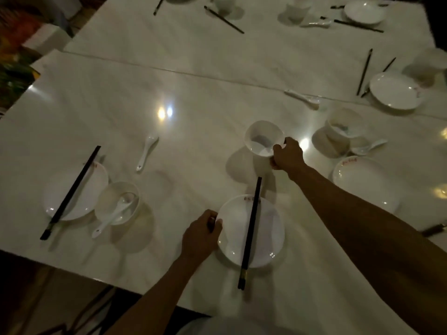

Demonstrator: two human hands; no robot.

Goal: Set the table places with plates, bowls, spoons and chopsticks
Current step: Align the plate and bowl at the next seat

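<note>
My right hand [287, 154] grips the rim of a white bowl [262, 137], tilted and lifted just above the white table [193, 97]. My left hand [202, 234] pinches the left rim of a white plate [263, 238] near the front edge. A pair of black chopsticks [250, 232] lies across that plate, pointing away from me. A loose white spoon [146, 152] lies to the left of the bowl. At the left stands a place with a plate [89, 189], chopsticks [71, 192] and a bowl [106, 204] holding a spoon [113, 213].
To the right stand another bowl [344, 123], a spoon [368, 147] and a plate [362, 180]. Farther back lie a loose spoon [303, 99], a plate [395, 90] with chopsticks [364, 72], and more settings along the far edge. The table's front edge runs close to my body.
</note>
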